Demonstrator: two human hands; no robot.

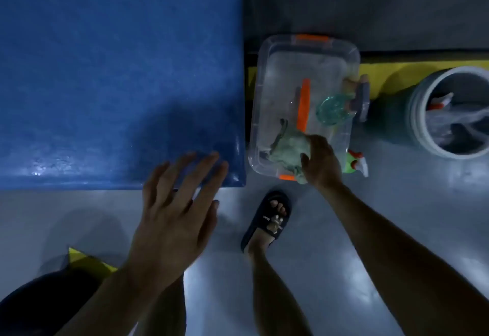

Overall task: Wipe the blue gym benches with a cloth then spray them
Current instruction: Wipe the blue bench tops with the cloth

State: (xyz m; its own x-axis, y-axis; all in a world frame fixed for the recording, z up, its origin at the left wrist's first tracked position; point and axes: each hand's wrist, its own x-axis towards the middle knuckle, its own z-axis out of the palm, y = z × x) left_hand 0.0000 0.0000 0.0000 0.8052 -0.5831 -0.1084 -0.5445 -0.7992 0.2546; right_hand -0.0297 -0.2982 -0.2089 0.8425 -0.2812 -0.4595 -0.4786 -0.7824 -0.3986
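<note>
The right hand grips the green cloth at the near corner of the clear tub, just right of the blue bench, over whose near right corner the left hand hovers, fingers spread and holding nothing.

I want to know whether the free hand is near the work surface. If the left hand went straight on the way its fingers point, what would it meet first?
The left hand points up and right, fingertips over the near corner of the blue bench. Going straight on, it would probably meet that padding first, though its height above it is unclear.
</note>
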